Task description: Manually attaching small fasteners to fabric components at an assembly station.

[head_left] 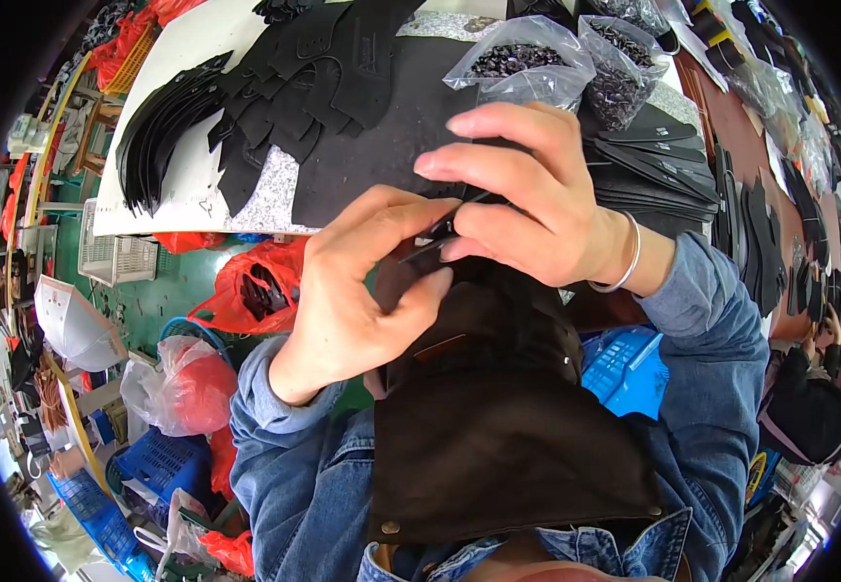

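In front of my chest, both hands meet over a small thin black piece (428, 248) with a shiny spot; its exact kind is too hidden to tell. My left hand (357, 286) pinches it between thumb and index finger. From the other side, the thumb and index finger of my right hand (537, 199) are closed on it too, while the remaining fingers stretch out over the table. Just beyond the hands lies a black mat (382, 160). Past my right fingertips stands an open clear plastic bag (522, 63) of small dark shiny parts.
Overlapping black cut pieces (294, 97) and a fanned stack of black strips (163, 136) cover the table's left. More black strips (648, 175) lie at right beside a second bag (619, 73). Below left are a red bag (256, 286) and a white basket (115, 242). Another person (808, 407) sits far right.
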A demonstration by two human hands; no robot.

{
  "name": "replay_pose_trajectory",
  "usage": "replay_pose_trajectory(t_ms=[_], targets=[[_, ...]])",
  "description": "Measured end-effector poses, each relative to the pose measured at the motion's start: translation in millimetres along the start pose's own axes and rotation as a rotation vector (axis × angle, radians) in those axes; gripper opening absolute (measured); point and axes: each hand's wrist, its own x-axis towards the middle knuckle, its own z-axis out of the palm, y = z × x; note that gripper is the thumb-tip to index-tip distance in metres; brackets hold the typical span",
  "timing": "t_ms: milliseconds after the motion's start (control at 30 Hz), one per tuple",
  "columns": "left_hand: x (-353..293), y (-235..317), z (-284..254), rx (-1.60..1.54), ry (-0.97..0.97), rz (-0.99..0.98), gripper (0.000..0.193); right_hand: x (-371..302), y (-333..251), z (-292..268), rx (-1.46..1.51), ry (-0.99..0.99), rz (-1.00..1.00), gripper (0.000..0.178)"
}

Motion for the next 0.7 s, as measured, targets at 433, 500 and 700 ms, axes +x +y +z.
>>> replay_pose_trajectory(t_ms=[433,500,700], targets=[[-5,-6,-9,0.305,0.008,0.108,0.022,17,95,-16,-0.504,-0.928,0.600,0.017],[-7,-2,-11,0.330,-0.057,0.210,0.025,-7,125,-8,-0.482,-1.037,0.472,0.015],[-13,-7,-16,0.349,-0.016,0.312,0.034,-20,135,6,-0.543,-0.997,0.413,0.016]])
